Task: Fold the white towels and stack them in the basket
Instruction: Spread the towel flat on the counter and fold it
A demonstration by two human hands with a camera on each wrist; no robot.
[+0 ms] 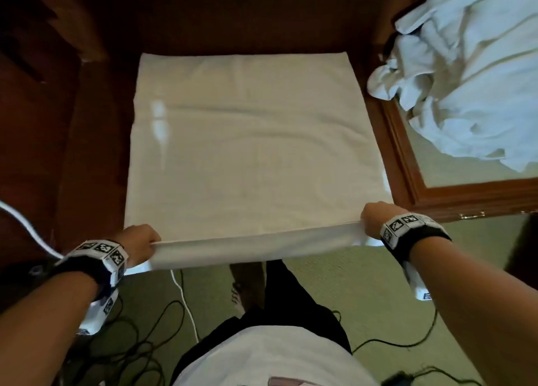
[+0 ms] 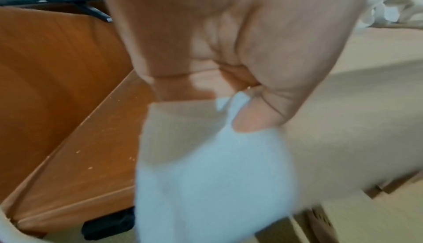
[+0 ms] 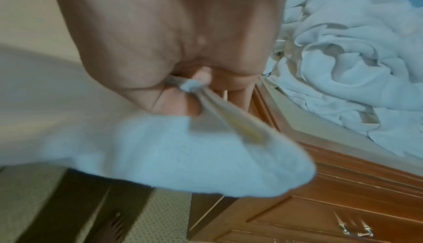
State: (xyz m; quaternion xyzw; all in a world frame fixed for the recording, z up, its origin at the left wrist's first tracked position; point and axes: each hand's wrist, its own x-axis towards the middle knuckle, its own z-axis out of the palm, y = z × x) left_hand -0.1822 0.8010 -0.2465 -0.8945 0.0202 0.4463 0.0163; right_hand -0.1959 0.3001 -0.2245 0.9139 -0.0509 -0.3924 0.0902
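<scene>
A white towel (image 1: 247,152) lies spread flat on the dark wooden table (image 1: 96,152), its near edge lifted off the table's front. My left hand (image 1: 139,241) grips the towel's near left corner, and my right hand (image 1: 375,221) grips the near right corner. In the left wrist view my left hand (image 2: 228,66) has fingers curled round the towel's corner (image 2: 206,174). My right hand (image 3: 171,48) pinches a bunched towel corner (image 3: 194,153) in the right wrist view. No basket is in view.
A heap of crumpled white towels (image 1: 465,79) lies on a glass-topped wooden cabinet (image 1: 465,199) at the right. Black and white cables (image 1: 186,307) trail over the green carpet near my feet. A wooden chair (image 2: 45,66) stands left of the table.
</scene>
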